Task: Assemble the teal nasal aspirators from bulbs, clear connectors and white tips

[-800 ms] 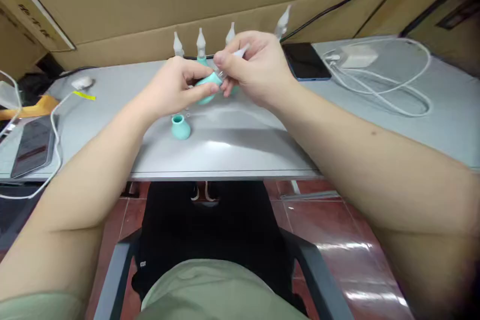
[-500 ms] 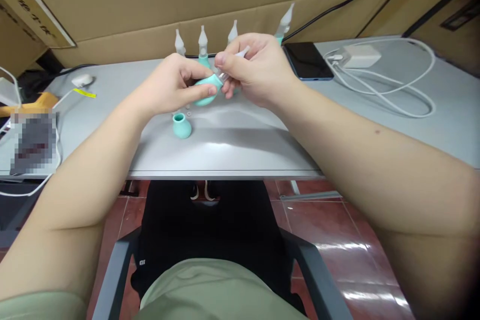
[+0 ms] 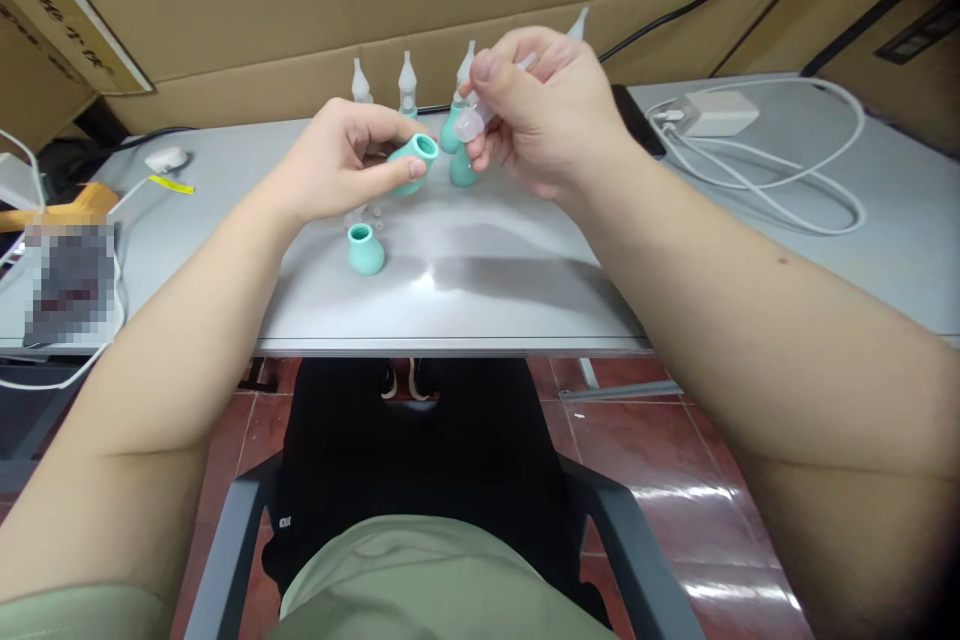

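Between thumb and fingers, my left hand [image 3: 341, 160] holds a mint-green squeeze bulb [image 3: 411, 168], its open mouth tilted up and to the right. Up to its right, my right hand [image 3: 547, 110] pinches a clear nozzle [image 3: 480, 118] with a whitish tip, apart from the bulb. A second green bulb [image 3: 366, 252] stands upright with its mouth open, nearer the table's front edge. Small clear pieces [image 3: 367, 216] lie behind it, partly covered by my left hand. Another green bulb [image 3: 462, 169] sits behind the nozzle, partly hidden by my right hand.
Along the cardboard wall [image 3: 300, 10] stand several nasal aspirators with white tips [image 3: 407, 80]. A phone [image 3: 636, 120], a white charger [image 3: 721, 112] and its looped cable lie right. A white plug-like piece [image 3: 166, 160] and an orange object [image 3: 82, 208] lie left.
The clear nozzle has come out of the green bulb. My right hand has moved up and to the right with it, while my left hand still holds the bulb, now turned with its mouth showing.
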`<move>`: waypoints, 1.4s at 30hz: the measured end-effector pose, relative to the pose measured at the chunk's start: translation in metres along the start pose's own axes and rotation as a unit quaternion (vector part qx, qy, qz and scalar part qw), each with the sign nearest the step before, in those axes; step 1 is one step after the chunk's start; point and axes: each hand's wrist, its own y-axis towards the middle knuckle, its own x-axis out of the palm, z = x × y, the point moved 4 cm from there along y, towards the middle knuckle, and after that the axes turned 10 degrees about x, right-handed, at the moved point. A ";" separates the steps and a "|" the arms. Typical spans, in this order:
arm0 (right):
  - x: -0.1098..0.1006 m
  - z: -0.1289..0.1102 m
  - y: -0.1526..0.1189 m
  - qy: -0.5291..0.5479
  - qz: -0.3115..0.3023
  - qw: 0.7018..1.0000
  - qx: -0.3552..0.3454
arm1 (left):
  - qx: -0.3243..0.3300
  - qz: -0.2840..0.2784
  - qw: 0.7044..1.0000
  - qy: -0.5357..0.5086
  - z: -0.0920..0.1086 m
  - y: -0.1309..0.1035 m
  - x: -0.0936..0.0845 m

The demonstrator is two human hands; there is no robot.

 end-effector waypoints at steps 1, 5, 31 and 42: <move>-0.002 0.000 0.001 -0.009 0.011 1.000 -0.008 | 0.003 0.006 1.000 0.027 -0.001 0.001 -0.002; 0.003 0.006 0.002 -0.029 0.025 0.999 -0.010 | -0.028 -0.016 0.990 0.135 -0.007 0.001 -0.006; 0.009 0.011 -0.008 -0.031 -0.003 0.999 0.035 | -0.010 0.092 0.986 0.137 -0.010 0.003 -0.006; 0.015 0.003 -0.013 0.006 0.008 1.000 0.009 | -0.078 0.045 0.994 -0.058 0.007 0.003 0.019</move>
